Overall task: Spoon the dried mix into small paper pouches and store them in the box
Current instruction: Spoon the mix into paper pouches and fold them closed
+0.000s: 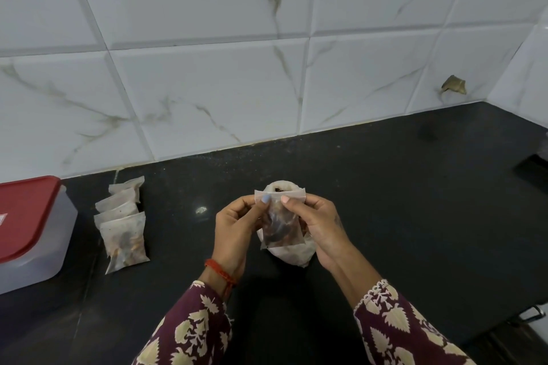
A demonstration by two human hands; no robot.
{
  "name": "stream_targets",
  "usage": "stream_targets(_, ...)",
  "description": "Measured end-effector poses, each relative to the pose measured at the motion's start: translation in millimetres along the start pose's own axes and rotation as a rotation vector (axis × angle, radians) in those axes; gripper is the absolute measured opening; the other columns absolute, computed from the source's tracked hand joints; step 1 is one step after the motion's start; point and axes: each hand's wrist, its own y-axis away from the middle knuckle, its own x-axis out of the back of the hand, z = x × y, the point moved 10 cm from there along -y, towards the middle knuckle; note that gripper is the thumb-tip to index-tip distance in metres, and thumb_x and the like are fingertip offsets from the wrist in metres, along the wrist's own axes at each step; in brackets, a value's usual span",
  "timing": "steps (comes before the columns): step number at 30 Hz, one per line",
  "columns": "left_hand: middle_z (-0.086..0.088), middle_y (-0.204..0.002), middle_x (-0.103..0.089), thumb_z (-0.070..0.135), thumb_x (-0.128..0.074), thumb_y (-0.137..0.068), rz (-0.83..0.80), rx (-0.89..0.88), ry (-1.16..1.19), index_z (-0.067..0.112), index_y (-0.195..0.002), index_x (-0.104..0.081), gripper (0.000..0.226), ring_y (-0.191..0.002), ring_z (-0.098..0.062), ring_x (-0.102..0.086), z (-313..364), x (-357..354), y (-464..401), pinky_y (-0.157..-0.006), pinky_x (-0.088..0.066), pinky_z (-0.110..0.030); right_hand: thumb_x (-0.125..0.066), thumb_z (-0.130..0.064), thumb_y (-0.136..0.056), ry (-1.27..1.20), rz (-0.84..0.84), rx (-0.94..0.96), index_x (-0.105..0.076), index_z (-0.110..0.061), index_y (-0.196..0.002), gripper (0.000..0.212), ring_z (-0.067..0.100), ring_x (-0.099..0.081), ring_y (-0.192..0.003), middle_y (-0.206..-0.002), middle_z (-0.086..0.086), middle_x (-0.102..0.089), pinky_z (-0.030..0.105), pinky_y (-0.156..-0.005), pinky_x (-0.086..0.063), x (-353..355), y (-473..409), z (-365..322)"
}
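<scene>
**Asker:** What are the hands doing?

**Describer:** Both hands are raised above the middle of a dark surface. The left hand (234,225) and the right hand (314,222) each pinch an upper corner of one small translucent paper pouch (280,221), thumbs in front. Dark dried mix shows through its lower half.

**Asker:** So which step is this?

**Describer:** It looks like closing a filled pouch: the top edge is held flat between the thumbs. Directly behind it, partly hidden, a white bag (289,255) stands on the surface with its mouth open, dark pieces visible inside. No spoon is visible.

**Asker:** And the box?

**Describer:** At the surface's left edge, a clear box (44,246) with its red lid (23,213) on. Between it and the hands, nearer the back wall, four filled pouches (123,222) lie overlapping in a row.

**Asker:** What comes next?

**Describer:** Probably folding or pressing the top shut, then laying this pouch beside the row. The lid must come off before anything is stored.
</scene>
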Motion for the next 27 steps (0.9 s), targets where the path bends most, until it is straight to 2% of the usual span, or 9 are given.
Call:
stream_targets(3, -0.006, -0.078, -0.07, 0.011, -0.062, -0.084, -0.023, 0.001, -0.006, 0.004, -0.085, -0.069, 0.01, -0.075, -0.017, -0.066, 0, -3, 1, -0.068, -0.055, -0.026, -0.07, -0.023, -0.083, -0.002, 0.032, -0.007, -0.074, -0.014, -0.093, 0.014, 0.015, -0.068, -0.093, -0.094, 0.007, -0.073, 0.017, -0.064, -0.05, 2, 1, 1)
stream_targets(7, -0.004, -0.076, -0.068, 0.008, -0.06, -0.086, -0.027, 0.008, 0.018, 0.004, -0.083, -0.067, 0.008, -0.075, -0.015, -0.066, 0, -6, 3, -0.069, -0.056, -0.026, -0.069, -0.022, -0.083, -0.006, 0.03, 0.008, -0.073, -0.012, -0.094, 0.015, 0.018, -0.068, -0.092, -0.095, 0.01, -0.072, 0.023, -0.066, -0.055, 1, 3, 1)
stream_targets(13, -0.006, -0.077, -0.066, 0.011, -0.058, -0.088, -0.015, 0.013, 0.027, 0.005, -0.082, -0.067, 0.012, -0.074, -0.015, -0.063, 1, -6, 5, -0.068, -0.056, -0.026, -0.069, -0.022, -0.084, 0.055, 0.002, 0.116, -0.071, -0.02, -0.09, 0.007, 0.002, -0.069, -0.081, -0.088, -0.002, -0.072, 0.015, -0.062, -0.052, 1, 9, -12)
stream_targets(19, -0.006, -0.074, -0.066, 0.01, -0.057, -0.089, -0.007, 0.011, 0.017, 0.005, -0.08, -0.067, 0.014, -0.068, -0.014, -0.063, 3, -7, 7, -0.064, -0.056, -0.026, -0.068, -0.021, -0.085, 0.032, 0.02, 0.125, -0.071, -0.012, -0.093, 0.013, 0.009, -0.07, -0.077, -0.088, 0.005, -0.072, 0.017, -0.058, -0.052, 1, 12, -14)
stream_targets(27, -0.012, -0.08, -0.067, 0.01, -0.06, -0.087, 0.025, -0.011, -0.009, 0.0, -0.088, -0.067, 0.013, -0.074, -0.018, -0.065, 3, -8, 9, -0.069, -0.057, -0.028, -0.068, -0.018, -0.085, 0.034, 0.059, 0.138, -0.072, -0.012, -0.087, 0.007, 0.018, -0.071, -0.081, -0.087, 0.009, -0.072, 0.021, -0.061, -0.054, 3, 11, -13)
